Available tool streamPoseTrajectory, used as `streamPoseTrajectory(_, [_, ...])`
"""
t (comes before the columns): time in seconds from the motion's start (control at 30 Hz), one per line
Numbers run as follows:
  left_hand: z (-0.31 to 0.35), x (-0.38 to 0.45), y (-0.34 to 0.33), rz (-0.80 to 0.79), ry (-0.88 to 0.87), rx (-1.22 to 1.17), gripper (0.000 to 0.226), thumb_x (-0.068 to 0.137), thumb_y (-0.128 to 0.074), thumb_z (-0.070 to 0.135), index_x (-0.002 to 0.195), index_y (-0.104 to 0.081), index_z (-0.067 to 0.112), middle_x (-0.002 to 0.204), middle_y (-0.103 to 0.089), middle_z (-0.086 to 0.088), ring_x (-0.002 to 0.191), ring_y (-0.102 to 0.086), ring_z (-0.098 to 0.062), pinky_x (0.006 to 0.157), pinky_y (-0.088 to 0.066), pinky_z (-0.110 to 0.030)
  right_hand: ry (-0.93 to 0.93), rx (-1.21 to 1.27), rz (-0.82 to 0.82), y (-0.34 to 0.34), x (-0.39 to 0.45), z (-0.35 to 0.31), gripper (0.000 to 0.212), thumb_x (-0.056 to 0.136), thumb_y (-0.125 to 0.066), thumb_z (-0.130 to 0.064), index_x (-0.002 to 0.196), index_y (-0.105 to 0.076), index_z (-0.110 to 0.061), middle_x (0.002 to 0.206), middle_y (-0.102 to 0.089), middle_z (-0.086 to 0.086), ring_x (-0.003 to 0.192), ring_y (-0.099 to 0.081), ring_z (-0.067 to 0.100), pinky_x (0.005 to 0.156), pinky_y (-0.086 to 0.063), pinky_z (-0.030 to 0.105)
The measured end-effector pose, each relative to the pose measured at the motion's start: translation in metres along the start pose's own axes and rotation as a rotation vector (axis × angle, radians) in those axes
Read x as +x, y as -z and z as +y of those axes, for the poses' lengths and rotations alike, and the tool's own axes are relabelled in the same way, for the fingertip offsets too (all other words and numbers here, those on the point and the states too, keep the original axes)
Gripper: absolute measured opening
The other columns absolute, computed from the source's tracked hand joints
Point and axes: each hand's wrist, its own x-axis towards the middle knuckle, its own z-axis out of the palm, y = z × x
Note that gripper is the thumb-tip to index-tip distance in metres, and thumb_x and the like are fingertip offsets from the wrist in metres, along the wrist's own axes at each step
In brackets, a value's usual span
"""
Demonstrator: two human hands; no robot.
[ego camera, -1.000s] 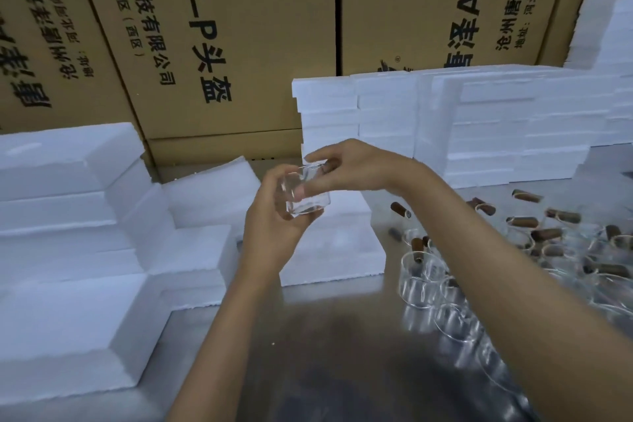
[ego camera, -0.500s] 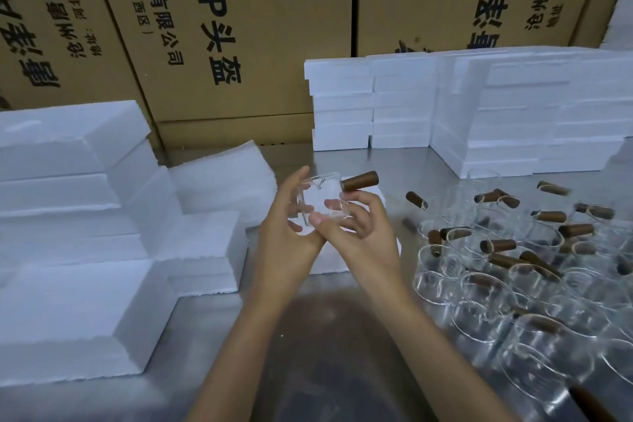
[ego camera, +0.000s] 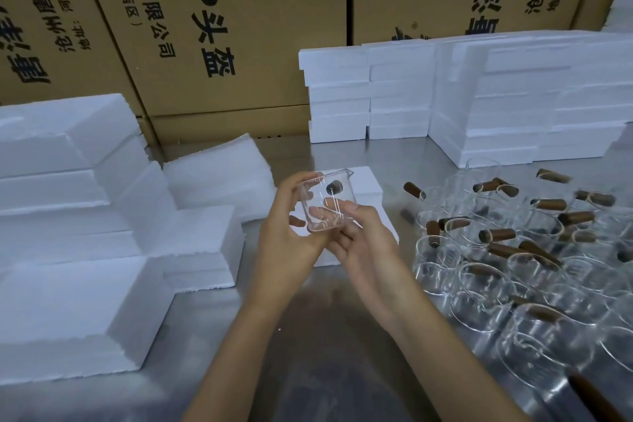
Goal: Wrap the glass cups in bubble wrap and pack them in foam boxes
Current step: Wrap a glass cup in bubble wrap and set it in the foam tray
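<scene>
I hold the glass cup (ego camera: 323, 204) between left hand (ego camera: 287, 243) and right hand (ego camera: 363, 247), fingers curled round it, handle pointing away, bubble wrap sheets (ego camera: 219, 175) beyond-left.

**Colour and Pattern Findings**

The glass cup (ego camera: 323, 204) is noted as clear and colourless, with a dark brown handle end seen through it. The cups (ego camera: 534, 271) grouped at right are likewise clear, fitted with brown wooden handles (ego camera: 548, 204). The foam boxes (ego camera: 479, 96) far right and the foam pieces (ego camera: 78, 216) at left are recorded as plain white. The bubble wrap stack (ego camera: 219, 171) is observed as translucent white. The cartons (ego camera: 219, 20) behind are tan, printed with black characters. The table (ego camera: 274, 370) is grey, reflective metal.
</scene>
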Motion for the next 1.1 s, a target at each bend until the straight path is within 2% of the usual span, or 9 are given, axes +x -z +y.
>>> streamPoseTrajectory(0.13, [-0.006,-0.001,-0.001,0.08,-0.023,0.193,0.058,0.08,-0.078,0.022,0.119,-0.048,0.055,0.12,-0.056,0.036,0.117,-0.053,0.003,0.088,-0.045,-0.02,0.245,-0.438,0.224,-0.003,-0.004,0.009,0.065,0.059,-0.082,-0.054,0.117,-0.056,-0.04,0.111,-0.068,-0.015,0.102,-0.066,0.006,0.086,-0.053,0.02])
streamPoseTrajectory(0.27, [-0.009,-0.006,-0.005,0.03,-0.102,0.434,0.063,0.086,-0.074,0.025,0.132,-0.041,0.053,0.123,-0.038,0.051,0.118,-0.03,0.021,0.094,-0.038,-0.021,0.426,-0.621,0.312,-0.004,-0.004,0.014,0.066,0.059,-0.084,-0.051,0.113,-0.046,-0.047,0.108,-0.063,-0.021,0.102,-0.063,0.004,0.084,-0.049,0.016])
streamPoseTrajectory(0.43, [-0.009,-0.007,-0.009,0.067,-0.119,0.404,0.083,0.082,-0.078,0.029,0.15,-0.031,0.04,0.138,-0.033,0.042,0.133,-0.025,0.014,0.11,-0.031,-0.03,0.232,-0.293,0.288,0.004,-0.001,0.002,0.051,0.067,-0.081,-0.033,0.114,-0.062,-0.027,0.106,-0.073,-0.004,0.102,-0.069,0.015,0.089,-0.052,0.028])
streamPoseTrajectory(0.57, [-0.007,-0.005,-0.005,0.077,0.062,0.209,0.103,0.068,-0.089,0.043,0.151,-0.028,0.041,0.141,-0.032,0.029,0.123,-0.024,0.024,0.096,-0.029,-0.004,-0.011,0.208,0.227,0.013,0.001,-0.011,0.03,0.079,-0.068,-0.025,0.104,-0.069,-0.008,0.11,-0.072,0.015,0.107,-0.068,0.028,0.082,-0.057,0.029])
streamPoseTrajectory(0.73, [-0.005,-0.008,-0.004,-0.107,0.175,0.076,0.084,0.07,-0.088,0.038,0.137,-0.04,0.055,0.137,-0.045,0.029,0.123,-0.041,0.009,0.101,-0.042,-0.021,-0.151,0.412,0.067,0.018,0.0,-0.015,0.056,0.075,-0.063,-0.033,0.117,-0.063,0.004,0.107,-0.064,0.021,0.09,-0.068,0.03,0.076,-0.056,0.026])
streamPoseTrajectory(0.83, [-0.002,-0.009,-0.006,-0.134,0.163,0.043,0.074,0.073,-0.086,0.026,0.127,-0.049,0.062,0.132,-0.049,0.028,0.111,-0.044,0.022,0.084,-0.042,-0.004,-0.187,0.406,0.018,0.017,-0.001,-0.009,0.053,0.075,-0.063,-0.033,0.113,-0.069,0.003,0.106,-0.067,0.021,0.088,-0.069,0.03,0.078,-0.059,0.03])
streamPoseTrajectory(0.93, [-0.003,-0.007,-0.006,-0.117,0.125,0.053,0.068,0.075,-0.084,0.016,0.124,-0.056,0.054,0.135,-0.053,0.022,0.116,-0.049,0.014,0.082,-0.037,0.002,-0.164,0.3,0.054,0.015,0.001,-0.007,0.057,0.075,-0.066,-0.034,0.119,-0.063,0.002,0.111,-0.069,0.02,0.095,-0.07,0.032,0.086,-0.057,0.034])
streamPoseTrajectory(1.0, [-0.002,-0.007,-0.005,-0.059,0.089,0.099,0.063,0.075,-0.084,0.015,0.124,-0.058,0.046,0.131,-0.058,0.019,0.116,-0.055,0.009,0.085,-0.036,0.002,-0.051,0.063,0.175,0.013,0.002,-0.004,0.064,0.067,-0.071,-0.04,0.123,-0.062,-0.01,0.112,-0.072,0.009,0.103,-0.069,0.028,0.095,-0.054,0.038])
streamPoseTrajectory(1.1, [-0.002,-0.007,-0.003,0.047,-0.041,0.331,0.062,0.074,-0.084,0.023,0.126,-0.056,0.041,0.124,-0.06,0.02,0.116,-0.054,0.004,0.096,-0.025,-0.002,0.261,-0.422,0.293,0.009,-0.002,0.001,0.066,0.062,-0.07,-0.048,0.124,-0.054,-0.034,0.108,-0.067,-0.017,0.104,-0.064,0.006,0.09,-0.05,0.023])
